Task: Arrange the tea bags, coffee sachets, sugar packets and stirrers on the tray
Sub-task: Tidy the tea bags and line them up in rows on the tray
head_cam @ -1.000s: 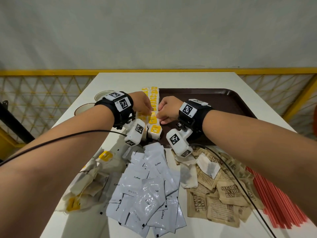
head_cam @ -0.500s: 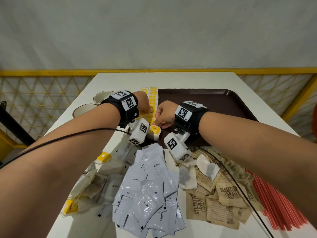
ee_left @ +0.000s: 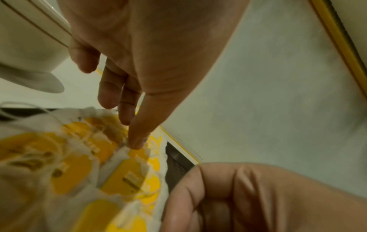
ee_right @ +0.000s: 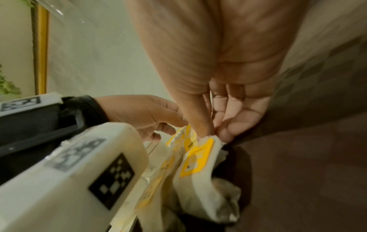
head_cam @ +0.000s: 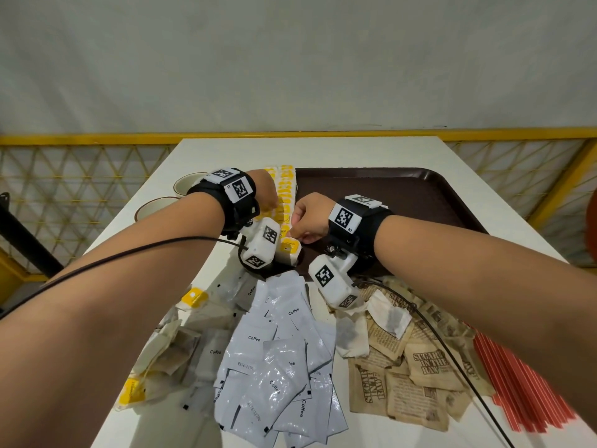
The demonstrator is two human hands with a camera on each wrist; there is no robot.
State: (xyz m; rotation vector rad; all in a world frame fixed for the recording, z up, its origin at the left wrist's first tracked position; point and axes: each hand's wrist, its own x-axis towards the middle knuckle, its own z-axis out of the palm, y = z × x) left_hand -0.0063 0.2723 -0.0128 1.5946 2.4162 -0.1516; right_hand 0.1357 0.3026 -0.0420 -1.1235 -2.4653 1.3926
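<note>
Left hand (head_cam: 265, 193): fingers straight, tips pressing the tea bag row (head_cam: 284, 195); fingertips hidden from the head view.
Right hand (head_cam: 309, 218): grip pinching the nearest tea bag (ee_right: 198, 158).
Tray (head_cam: 420, 202): row along its left edge, near edge hidden.

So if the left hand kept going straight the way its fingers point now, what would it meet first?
The left hand points down at the row of yellow-tagged tea bags on the tray's left edge. Its thumb tip already seems to touch one, so it would probably just press into that row.
</note>
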